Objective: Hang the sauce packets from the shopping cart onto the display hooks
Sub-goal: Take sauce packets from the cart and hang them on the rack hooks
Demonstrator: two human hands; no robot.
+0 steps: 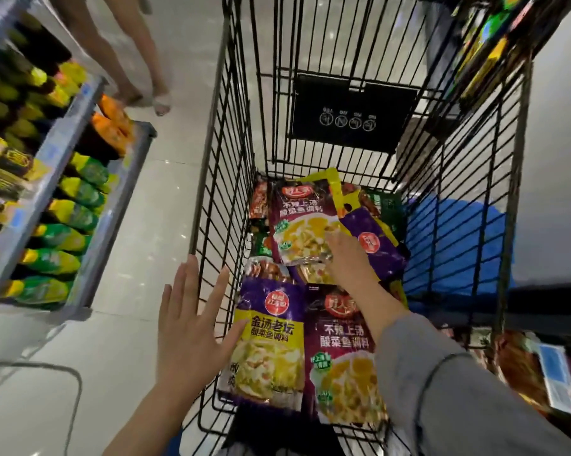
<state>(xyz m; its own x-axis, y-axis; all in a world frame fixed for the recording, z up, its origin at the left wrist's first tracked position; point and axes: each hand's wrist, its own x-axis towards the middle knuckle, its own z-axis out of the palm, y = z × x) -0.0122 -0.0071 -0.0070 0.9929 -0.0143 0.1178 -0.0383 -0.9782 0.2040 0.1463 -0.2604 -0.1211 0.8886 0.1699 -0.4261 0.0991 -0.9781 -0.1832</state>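
Note:
Several sauce packets lie in the black wire shopping cart (224, 179). A dark purple packet with yellow food print (302, 218) lies on top of the pile, and my right hand (346, 255) reaches down into the cart with its fingers on that packet's lower right edge. Two more packets stand at the near end: a purple and yellow one (271, 343) and a maroon one (340, 353). My left hand (192, 320) is spread with straight fingers against the outside of the cart's left wall and holds nothing. No display hooks are visible.
A shelf of green and yellow packaged goods (47, 205) runs along the left. A person's bare legs (136, 67) stand in the aisle beyond it. More products fill the racks at upper right (494, 44) and lower right (540, 373). A blue bag (455, 245) lies beside the cart.

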